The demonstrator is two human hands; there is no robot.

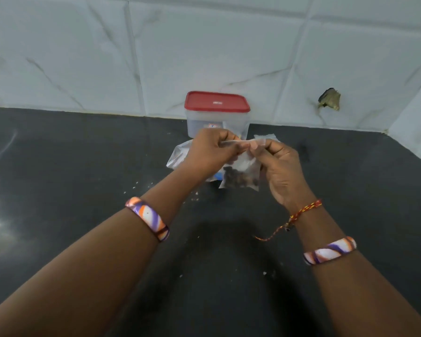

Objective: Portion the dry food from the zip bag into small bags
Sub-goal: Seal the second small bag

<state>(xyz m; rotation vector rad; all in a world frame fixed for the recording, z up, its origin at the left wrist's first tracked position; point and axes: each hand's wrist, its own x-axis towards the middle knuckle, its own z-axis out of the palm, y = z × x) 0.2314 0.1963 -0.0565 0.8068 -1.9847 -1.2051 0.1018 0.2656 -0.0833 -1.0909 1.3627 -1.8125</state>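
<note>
1. A small clear bag (240,170) is held above the dark counter (58,190), between the two hands and in front of the red-lidded container (216,113). Dark dry food (238,180) is gathered in its lower part.
2. The bag is judged to be light, thin and limp, with a slick film; its loose load is likely to shift if it is tilted. The firmest hold is judged to be at the top strip, where the seal stiffens the film.
3. The bag hangs mouth upward, bottom toward the counter. The top strip runs roughly left to right between the hands, and the body hangs down from it with a slight slant.
4. The top strip is pinched by the left hand (210,152) at its left end, fingers curled closed on it, and by the right hand (281,169) at its right end, thumb and forefinger pressed on the film. A sealing step is judged to be in hand.
5. More clear plastic (178,154) lies on the counter behind the left hand, and another piece (265,137) shows behind the right; whether either is the zip bag cannot be told.
6. Pale crumbs (136,186) are scattered on the counter nearby.
</note>
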